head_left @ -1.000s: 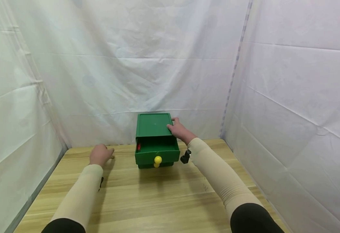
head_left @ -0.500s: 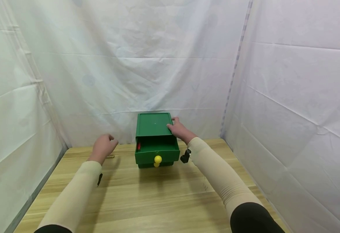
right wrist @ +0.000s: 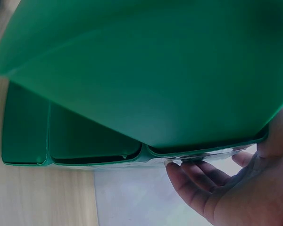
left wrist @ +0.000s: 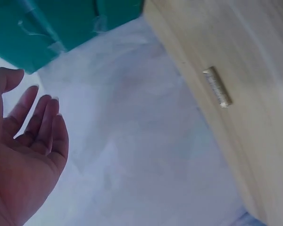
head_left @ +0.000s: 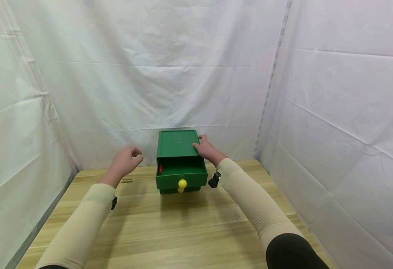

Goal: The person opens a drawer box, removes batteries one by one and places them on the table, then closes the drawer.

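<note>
A green drawer cabinet [head_left: 178, 144] stands at the back of the table, its top drawer [head_left: 169, 181] pulled out by a yellow knob [head_left: 182, 184]. Inside the drawer lies a small red object [head_left: 160, 169], too small to identify. My right hand [head_left: 208, 149] grips the cabinet's upper right side, and its fingers [right wrist: 191, 186] reach along the side in the right wrist view. Left of the cabinet my left hand [head_left: 126, 161] hovers above the table, holding nothing, its fingers loosely bent. On the wood below lies a small gold battery-like cylinder [left wrist: 217, 87].
The wooden table [head_left: 169, 231] runs back to a white curtain [head_left: 142, 93]. More white sheeting [head_left: 344, 112] hangs at the right, and another sheet [head_left: 15, 149] at the left. A second yellow knob [head_left: 180, 190] shows on the lower drawer.
My left hand has risen off the table and moved right toward the cabinet, uncovering the small gold cylinder where it had been. My right hand and the cabinet have stayed put.
</note>
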{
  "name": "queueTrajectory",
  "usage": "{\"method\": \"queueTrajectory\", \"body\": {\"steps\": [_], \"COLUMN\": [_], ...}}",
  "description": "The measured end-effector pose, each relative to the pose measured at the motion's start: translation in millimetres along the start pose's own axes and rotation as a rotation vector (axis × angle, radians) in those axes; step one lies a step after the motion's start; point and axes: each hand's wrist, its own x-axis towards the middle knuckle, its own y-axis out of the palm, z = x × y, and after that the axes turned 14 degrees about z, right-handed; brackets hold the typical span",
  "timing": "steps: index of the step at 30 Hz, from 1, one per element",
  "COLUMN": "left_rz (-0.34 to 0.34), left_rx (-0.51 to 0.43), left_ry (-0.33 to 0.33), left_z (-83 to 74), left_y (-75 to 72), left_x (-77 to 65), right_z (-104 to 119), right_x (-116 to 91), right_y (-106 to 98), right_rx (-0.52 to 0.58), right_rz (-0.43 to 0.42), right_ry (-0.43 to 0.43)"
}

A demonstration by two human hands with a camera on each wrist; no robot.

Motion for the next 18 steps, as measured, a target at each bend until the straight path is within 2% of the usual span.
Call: {"method": "queueTrajectory", "body": {"steps": [9,18], "left_rz": [0.004,0.068], "left_rx": [0.024,0.070], "left_ry": [0.112,0.228], "left_z": [-28.0,-58.5], "left_y": [-14.1,-27.9], "left_x": [-5.2,-9.1], "right_z": [-1,-1], "right_x": [1,1], "right_y": [0,0], "right_rx": [-0.008,-0.009], "right_rz": [-0.001,-0.001], "right_ry": [0.000,-0.005]}}
